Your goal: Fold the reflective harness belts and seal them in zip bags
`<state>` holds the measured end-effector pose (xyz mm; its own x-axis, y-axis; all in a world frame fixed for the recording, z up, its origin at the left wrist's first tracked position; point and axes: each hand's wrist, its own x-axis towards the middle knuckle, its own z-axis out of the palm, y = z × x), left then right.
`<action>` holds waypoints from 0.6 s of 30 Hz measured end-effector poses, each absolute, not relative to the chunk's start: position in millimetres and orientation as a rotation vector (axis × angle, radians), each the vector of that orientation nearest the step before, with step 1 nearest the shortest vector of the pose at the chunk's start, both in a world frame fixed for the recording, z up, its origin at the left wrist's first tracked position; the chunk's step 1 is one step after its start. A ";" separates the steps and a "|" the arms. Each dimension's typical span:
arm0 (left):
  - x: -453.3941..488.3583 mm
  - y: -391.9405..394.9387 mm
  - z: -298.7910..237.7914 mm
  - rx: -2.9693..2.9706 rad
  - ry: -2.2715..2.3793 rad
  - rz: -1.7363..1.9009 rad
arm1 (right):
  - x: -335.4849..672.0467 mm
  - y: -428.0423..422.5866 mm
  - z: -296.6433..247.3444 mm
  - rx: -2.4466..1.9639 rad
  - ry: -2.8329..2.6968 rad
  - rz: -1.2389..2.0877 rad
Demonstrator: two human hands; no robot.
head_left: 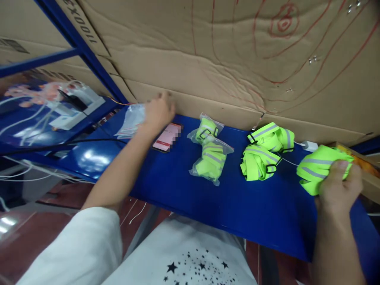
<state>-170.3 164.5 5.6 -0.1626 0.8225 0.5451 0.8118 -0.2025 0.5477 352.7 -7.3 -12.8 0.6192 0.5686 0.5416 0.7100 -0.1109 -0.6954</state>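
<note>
My right hand (338, 186) is clenched around a folded vest (317, 168), neon yellow with grey reflective bands, at the right end of the blue table (237, 206). My left hand (157, 111) curls over the clear bags (132, 118) far left; I cannot tell whether it pinches one. Between my hands lie a phone (168, 136), two bagged vests (211, 160) and two loose vests (258, 162). The held bundle's long axis runs left to right.
</note>
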 end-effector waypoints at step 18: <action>-153.5 69.5 75.1 2.005 2.265 1.348 | 318.7 -11.5 -27.1 -1.600 -1.303 0.126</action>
